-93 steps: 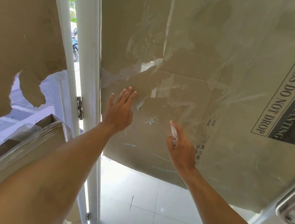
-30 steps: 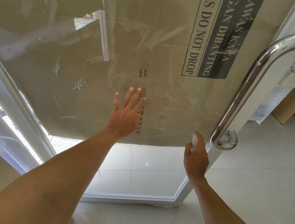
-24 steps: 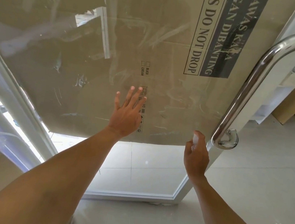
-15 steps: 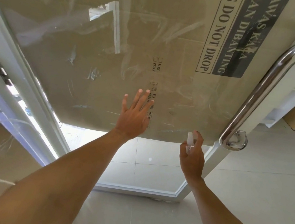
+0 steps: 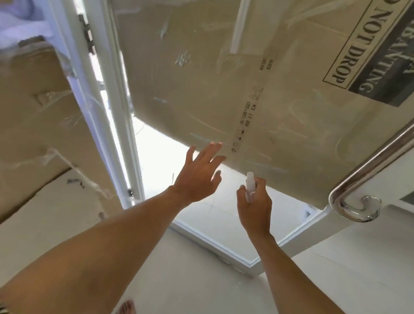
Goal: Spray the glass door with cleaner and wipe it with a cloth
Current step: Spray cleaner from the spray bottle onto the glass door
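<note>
Two hands are raised at the lower part of the glass door (image 5: 290, 216).
The left hand (image 5: 199, 177) is held with fingers straight and spread at the bottom edge of the cardboard (image 5: 198, 81) seen behind the pane; contact cannot be told. Just right of it, a small clear spray bottle (image 5: 250, 185) is gripped in the right hand (image 5: 256, 206). A steel handle (image 5: 386, 160) is fixed at the door's right edge.
</note>
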{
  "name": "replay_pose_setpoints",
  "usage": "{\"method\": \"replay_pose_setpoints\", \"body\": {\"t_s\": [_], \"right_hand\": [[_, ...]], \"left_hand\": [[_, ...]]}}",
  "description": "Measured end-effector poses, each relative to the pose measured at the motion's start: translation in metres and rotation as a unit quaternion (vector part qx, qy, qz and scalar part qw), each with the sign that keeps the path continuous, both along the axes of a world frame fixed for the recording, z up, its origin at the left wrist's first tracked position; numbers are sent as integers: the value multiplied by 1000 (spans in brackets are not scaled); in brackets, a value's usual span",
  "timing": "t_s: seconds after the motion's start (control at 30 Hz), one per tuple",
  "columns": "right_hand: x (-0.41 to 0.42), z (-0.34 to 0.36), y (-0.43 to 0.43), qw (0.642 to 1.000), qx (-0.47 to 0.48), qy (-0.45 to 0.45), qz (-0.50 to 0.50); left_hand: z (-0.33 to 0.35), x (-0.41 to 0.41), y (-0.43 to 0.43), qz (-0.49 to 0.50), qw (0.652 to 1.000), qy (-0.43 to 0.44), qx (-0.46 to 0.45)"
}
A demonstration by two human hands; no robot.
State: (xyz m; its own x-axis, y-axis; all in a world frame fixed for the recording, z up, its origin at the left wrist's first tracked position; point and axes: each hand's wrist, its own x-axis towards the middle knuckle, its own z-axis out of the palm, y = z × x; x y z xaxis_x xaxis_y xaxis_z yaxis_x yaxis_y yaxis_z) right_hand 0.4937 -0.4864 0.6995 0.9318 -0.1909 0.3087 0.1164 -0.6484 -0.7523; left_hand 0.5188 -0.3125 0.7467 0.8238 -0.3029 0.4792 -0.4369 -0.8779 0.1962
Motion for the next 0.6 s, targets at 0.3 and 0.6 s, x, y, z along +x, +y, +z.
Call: {"method": "replay_pose_setpoints", "body": {"t_s": [0.3, 0.6], "right_hand": [[-39, -14, 30, 984, -15, 9, 174], [-73, -19, 94, 949, -12, 41, 314]], "left_hand": [[-25, -87, 21, 144, 986, 85, -20], [-37, -144, 71, 238, 963, 122, -39]]}}
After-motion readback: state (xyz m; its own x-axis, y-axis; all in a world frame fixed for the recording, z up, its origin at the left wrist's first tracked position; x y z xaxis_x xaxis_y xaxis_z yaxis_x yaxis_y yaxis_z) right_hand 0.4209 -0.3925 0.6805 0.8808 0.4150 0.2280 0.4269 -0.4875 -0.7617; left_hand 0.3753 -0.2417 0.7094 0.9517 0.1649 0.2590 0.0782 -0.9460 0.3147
